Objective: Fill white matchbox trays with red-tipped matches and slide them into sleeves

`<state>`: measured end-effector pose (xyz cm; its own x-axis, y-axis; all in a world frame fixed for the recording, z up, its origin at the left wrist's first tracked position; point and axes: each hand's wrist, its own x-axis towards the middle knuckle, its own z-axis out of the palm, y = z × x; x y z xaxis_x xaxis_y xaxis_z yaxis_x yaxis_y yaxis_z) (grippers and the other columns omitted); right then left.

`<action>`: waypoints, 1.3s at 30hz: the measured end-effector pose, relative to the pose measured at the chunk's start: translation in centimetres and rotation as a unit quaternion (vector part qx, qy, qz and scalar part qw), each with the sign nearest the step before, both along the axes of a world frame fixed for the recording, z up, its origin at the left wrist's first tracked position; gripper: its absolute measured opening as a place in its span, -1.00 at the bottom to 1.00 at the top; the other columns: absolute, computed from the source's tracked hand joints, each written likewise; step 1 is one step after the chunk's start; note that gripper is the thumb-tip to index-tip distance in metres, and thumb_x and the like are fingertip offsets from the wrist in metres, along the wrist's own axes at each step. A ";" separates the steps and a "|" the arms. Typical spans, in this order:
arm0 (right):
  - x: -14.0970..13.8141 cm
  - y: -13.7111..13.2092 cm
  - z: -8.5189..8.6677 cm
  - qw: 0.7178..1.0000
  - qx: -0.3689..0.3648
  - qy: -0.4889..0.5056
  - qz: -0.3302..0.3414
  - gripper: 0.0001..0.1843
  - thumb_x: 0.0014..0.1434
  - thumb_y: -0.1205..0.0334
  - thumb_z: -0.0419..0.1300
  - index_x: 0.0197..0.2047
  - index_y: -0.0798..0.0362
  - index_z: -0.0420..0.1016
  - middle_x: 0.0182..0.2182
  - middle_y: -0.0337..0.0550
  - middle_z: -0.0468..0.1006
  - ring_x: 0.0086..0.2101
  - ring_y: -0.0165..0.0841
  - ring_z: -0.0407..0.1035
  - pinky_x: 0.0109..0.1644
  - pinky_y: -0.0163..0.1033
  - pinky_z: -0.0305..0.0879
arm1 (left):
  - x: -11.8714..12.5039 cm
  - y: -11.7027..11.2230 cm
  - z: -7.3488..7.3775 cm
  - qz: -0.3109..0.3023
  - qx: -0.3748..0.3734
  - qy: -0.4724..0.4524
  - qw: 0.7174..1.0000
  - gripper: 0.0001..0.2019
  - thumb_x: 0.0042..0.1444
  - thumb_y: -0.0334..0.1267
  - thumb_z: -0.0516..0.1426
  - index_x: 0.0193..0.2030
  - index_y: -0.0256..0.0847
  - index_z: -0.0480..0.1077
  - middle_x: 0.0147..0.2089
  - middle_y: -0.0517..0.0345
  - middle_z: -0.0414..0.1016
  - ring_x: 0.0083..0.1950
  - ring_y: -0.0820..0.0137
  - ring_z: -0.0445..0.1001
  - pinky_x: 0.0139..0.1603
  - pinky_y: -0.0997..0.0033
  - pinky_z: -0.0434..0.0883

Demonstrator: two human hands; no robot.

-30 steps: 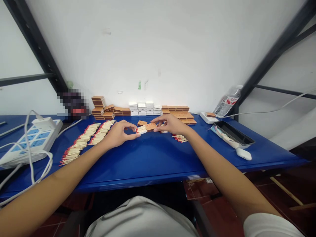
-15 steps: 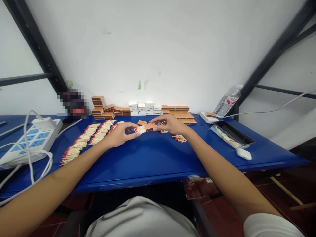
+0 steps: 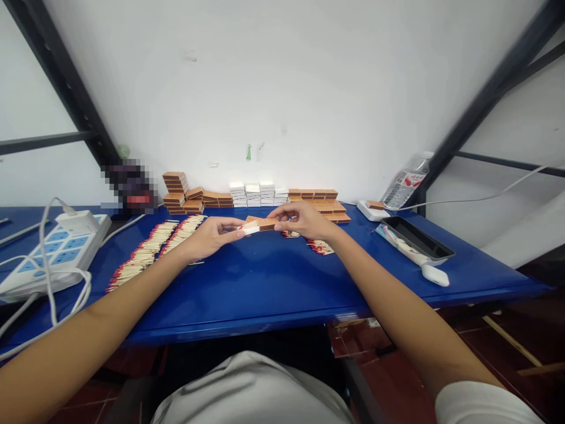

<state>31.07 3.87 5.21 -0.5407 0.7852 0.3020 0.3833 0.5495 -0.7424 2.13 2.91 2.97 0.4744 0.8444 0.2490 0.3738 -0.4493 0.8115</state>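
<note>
Matchbox (image 3: 260, 227) now tipped side-on; left grip (image 3: 210, 238) pinching tray (image 3: 251, 230), right grip (image 3: 305, 220) pinching sleeve (image 3: 267, 226); red-white bottle label (image 3: 410, 179) unreadable.

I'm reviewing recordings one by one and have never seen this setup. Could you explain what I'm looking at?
There is no machine here: a person works with two bare hands. The view comes from a camera worn on that person's head, looking forward and down.

The left hand holds a white matchbox tray, and the right hand holds the orange sleeve. The tray sticks partly out of the sleeve, with matches in it.

On the blue table, rows of red-tipped matches lie at left. Orange matchboxes and small white boxes are stacked near the wall. A power strip lies far left; a plastic bottle stands tilted at right.
</note>
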 end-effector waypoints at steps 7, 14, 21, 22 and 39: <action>0.0 -0.1 0.1 1.000 0.011 0.001 0.005 -0.61 0.21 -0.09 0.41 -0.01 -0.02 0.70 -0.25 -0.10 0.68 -0.30 -0.29 0.48 -0.25 -0.16 0.38 | -0.4 0.3 0.0 0.004 -0.004 0.010 1.000 -0.43 0.17 0.23 0.29 0.12 -0.17 0.65 -0.10 -0.01 0.72 -0.15 0.24 0.60 -0.10 0.30 0.52; -0.2 -0.1 -0.3 0.999 -0.036 0.014 0.013 -0.58 0.18 -0.09 0.43 0.01 -0.01 0.70 -0.32 -0.13 0.63 -0.38 -0.33 0.44 -0.34 -0.18 0.39 | -0.6 0.3 0.4 0.015 0.007 0.026 1.000 -0.43 0.18 0.26 0.26 0.08 -0.16 0.67 -0.16 0.01 0.71 -0.21 0.28 0.56 -0.15 0.33 0.49; -0.9 0.1 -1.4 0.997 -0.051 0.063 0.001 -0.55 0.11 -0.07 0.49 -0.03 0.02 0.69 -0.37 -0.18 0.57 -0.43 -0.38 0.39 -0.41 -0.23 0.40 | -0.4 0.4 -0.1 0.018 -0.024 -0.014 0.999 -0.32 0.13 0.30 0.29 0.16 -0.23 0.63 -0.21 -0.02 0.71 -0.23 0.28 0.58 -0.14 0.30 0.53; -1.0 0.0 -1.3 0.997 -0.048 0.059 0.000 -0.55 0.12 -0.07 0.48 -0.02 0.03 0.69 -0.39 -0.19 0.57 -0.44 -0.38 0.39 -0.41 -0.23 0.40 | -0.4 0.5 -0.3 0.016 -0.024 -0.022 0.999 -0.31 0.12 0.31 0.30 0.17 -0.23 0.62 -0.21 -0.02 0.71 -0.22 0.27 0.59 -0.13 0.29 0.54; -3.6 -1.3 -2.6 0.976 -0.125 0.132 0.116 -0.44 0.22 -0.09 0.42 0.22 -0.05 0.65 -0.10 -0.08 0.71 -0.24 -0.29 0.60 -0.01 -0.07 0.59 | 0.1 0.2 -1.2 -0.064 -0.100 -0.106 0.987 -0.04 -0.10 0.19 0.48 0.38 -0.28 0.43 0.04 -0.19 0.68 0.00 0.08 0.64 0.07 0.11 0.52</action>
<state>27.44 2.52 2.62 -0.6418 0.7178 0.2699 0.0463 0.3875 -0.9207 2.24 3.11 1.72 0.5347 0.8238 0.1885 0.1364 -0.3042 0.9428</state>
